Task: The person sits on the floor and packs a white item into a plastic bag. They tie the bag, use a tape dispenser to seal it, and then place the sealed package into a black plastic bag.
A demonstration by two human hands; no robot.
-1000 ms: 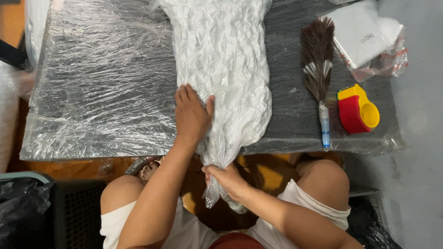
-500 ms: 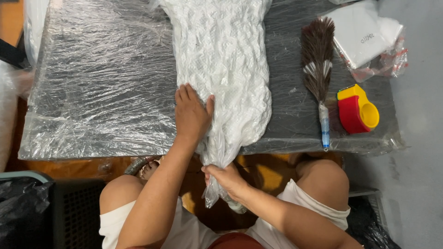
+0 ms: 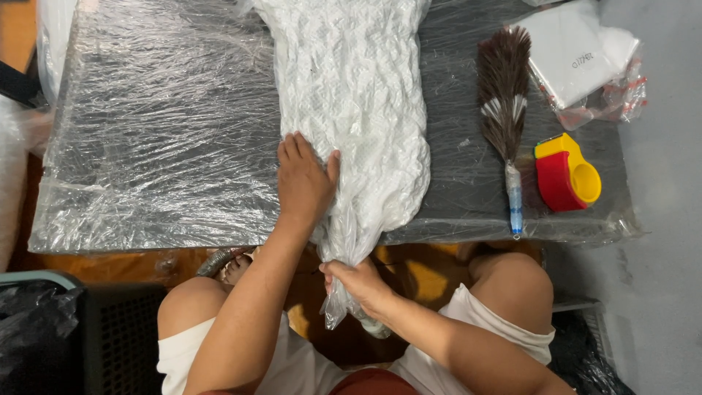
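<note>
Left hand (image 3: 303, 179) lies flat, fingers spread, pressing the near end of the bagged white fabric bundle (image 3: 358, 110) onto the plastic-wrapped worktop (image 3: 161, 132). Right hand (image 3: 358, 281) below the worktop edge has its grip closed around the bag's gathered neck (image 3: 344, 252). Feather duster (image 3: 504, 110) and red-and-yellow tape dispenser (image 3: 567, 175) sit well right.

bare arms, white shorts (image 3: 219, 351), red top (image 3: 373, 382)
</note>
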